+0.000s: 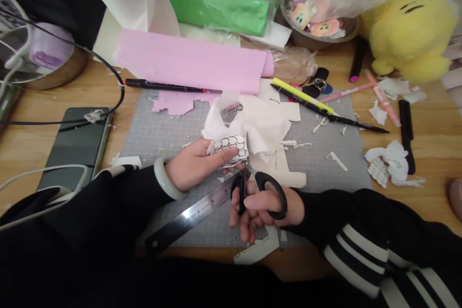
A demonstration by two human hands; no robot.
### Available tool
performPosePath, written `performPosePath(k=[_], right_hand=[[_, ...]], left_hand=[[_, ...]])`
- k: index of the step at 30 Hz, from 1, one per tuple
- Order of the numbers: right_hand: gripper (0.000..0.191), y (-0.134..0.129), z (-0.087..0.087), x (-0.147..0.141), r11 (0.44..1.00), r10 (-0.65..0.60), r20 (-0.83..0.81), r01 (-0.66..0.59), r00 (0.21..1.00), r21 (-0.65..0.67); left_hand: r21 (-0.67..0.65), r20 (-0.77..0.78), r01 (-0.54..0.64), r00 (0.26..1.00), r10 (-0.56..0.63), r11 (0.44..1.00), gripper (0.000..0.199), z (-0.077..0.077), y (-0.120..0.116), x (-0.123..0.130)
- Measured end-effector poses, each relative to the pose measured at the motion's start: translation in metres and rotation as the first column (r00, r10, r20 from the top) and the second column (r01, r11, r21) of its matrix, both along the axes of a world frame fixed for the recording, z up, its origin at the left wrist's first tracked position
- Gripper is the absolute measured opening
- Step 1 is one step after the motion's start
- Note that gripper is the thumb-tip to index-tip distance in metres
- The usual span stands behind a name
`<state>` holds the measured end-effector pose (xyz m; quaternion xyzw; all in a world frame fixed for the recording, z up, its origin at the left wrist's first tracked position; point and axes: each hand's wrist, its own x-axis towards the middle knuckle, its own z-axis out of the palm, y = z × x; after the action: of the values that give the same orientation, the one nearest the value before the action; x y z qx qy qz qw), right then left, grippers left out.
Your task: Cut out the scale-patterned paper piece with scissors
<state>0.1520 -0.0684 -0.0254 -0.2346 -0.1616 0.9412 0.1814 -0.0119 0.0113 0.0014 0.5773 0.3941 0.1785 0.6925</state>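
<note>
My left hand [197,163], a pale bangle at its wrist, pinches a small white paper piece [233,145] covered in a black scale-like line pattern. Its thumb lies across the front of the paper. Black-handled scissors [271,183] are in my right hand [265,204], with fingers through the handle loops. Their handles are spread apart, and the blades point up at the right edge of the patterned paper. Crumpled white tissue [263,120] lies just behind it. Beneath both hands, a metal ruler [198,207] rests slantwise on a grey cutting mat [346,168].
Pink paper [191,60] and a green pack [216,7] lie at the back. A metal bowl [292,38] stands beside a yellow plush toy [411,24]. Yellow and black pens [303,96] cross the mat, amid paper scraps. A phone [72,147] and cables are on the left.
</note>
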Motion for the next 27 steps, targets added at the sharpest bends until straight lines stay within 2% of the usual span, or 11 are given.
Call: performPosePath(k=[11,18,27], right_hand=[[0.05,0.0009,0.0051,-0.0024,0.999,-0.008,0.074,0.011,0.997,-0.042],[0.049,-0.0004,0.0021,-0.0007,1.0,-0.01,0.067,0.011,0.998,-0.017],[0.051,0.0008,0.0032,-0.0002,1.0,0.005,0.07,-0.003,0.998,-0.023]], left_hand=[[-0.105,0.064,-0.031,0.997,0.038,0.994,0.021,0.0,-0.001,0.0033],[-0.124,0.111,-0.021,0.993,0.035,0.992,0.021,-0.0004,-0.0011,0.0024],[-0.135,0.083,-0.029,0.996,0.04,0.99,0.019,0.0006,-0.0012,0.0034]])
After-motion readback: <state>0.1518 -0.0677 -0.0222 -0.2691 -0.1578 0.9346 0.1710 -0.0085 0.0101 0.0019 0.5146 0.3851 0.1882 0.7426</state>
